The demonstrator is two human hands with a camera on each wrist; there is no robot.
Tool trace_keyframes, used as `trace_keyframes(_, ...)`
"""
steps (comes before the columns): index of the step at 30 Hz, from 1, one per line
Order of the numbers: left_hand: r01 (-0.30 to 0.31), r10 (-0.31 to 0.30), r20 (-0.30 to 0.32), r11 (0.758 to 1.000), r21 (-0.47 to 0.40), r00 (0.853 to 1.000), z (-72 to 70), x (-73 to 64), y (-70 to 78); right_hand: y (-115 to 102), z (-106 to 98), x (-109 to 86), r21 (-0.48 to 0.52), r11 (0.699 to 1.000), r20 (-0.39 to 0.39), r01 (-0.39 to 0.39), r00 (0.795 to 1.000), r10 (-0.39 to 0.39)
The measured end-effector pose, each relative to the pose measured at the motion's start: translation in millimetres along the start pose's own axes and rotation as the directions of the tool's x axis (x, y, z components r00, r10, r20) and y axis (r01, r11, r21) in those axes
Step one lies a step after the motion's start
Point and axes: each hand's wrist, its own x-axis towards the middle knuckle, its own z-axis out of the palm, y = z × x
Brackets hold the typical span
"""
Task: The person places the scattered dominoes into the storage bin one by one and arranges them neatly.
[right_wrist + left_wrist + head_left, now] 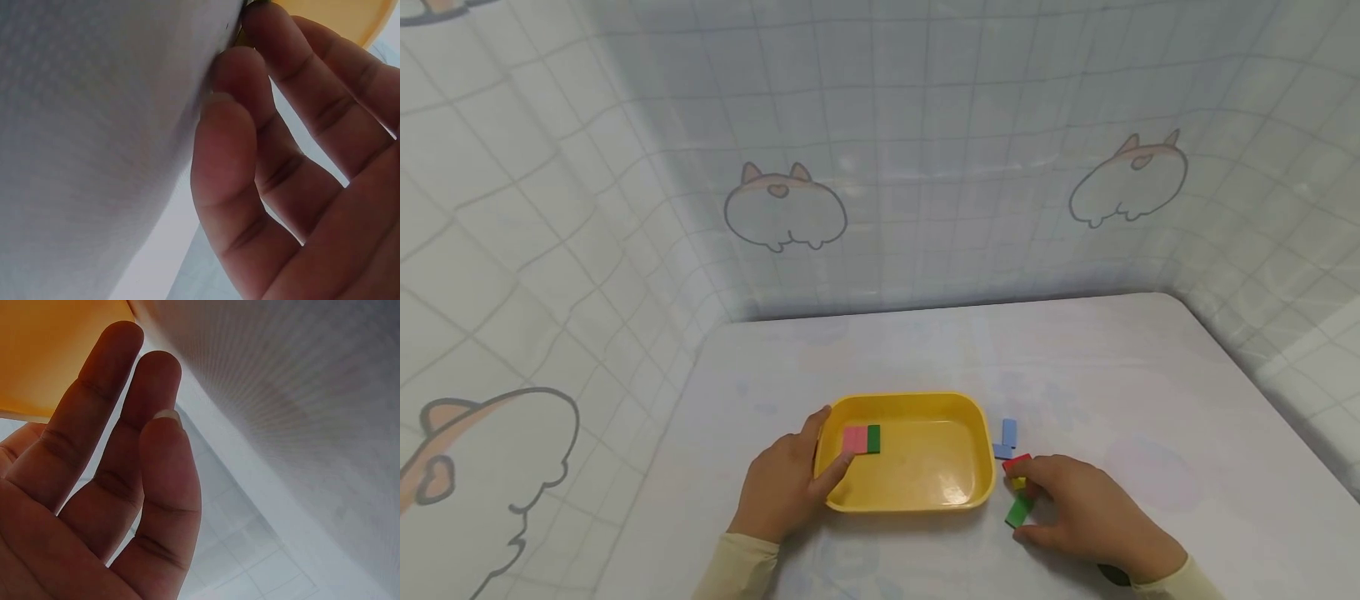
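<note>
A shallow yellow tray (917, 492) lies on the table in the head view. My left hand (784, 483) holds its left side, thumb over the rim and index finger along the outer edge. Inside, near that thumb, sit pink tiles (855, 439) and a dark green tile (874, 439) side by side. To the right of the tray, my right hand (1078, 508) touches a small group of tiles with its fingertips. A red tile (1017, 463) and a yellow tile (1018, 483) lie at its index finger. Between thumb and fingers is a green tile (1018, 511), partly covered.
Two blue tiles (1009, 433) lie just beyond the right hand, close to the tray's right rim. A dark item (1114, 574) shows partly under the right wrist. Patterned curtain-like sheets (887, 208) stand around the back and sides of the pale table (925, 350).
</note>
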Motion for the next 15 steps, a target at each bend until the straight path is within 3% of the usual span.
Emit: trace_keyframes(15,0.005,-0.005,0.004,1.0,0.004,1.0,0.1,0.6,0.1,2.2,4.1,-0.9,-0.008,1.0,-0.013,0.014,1.0,-0.014)
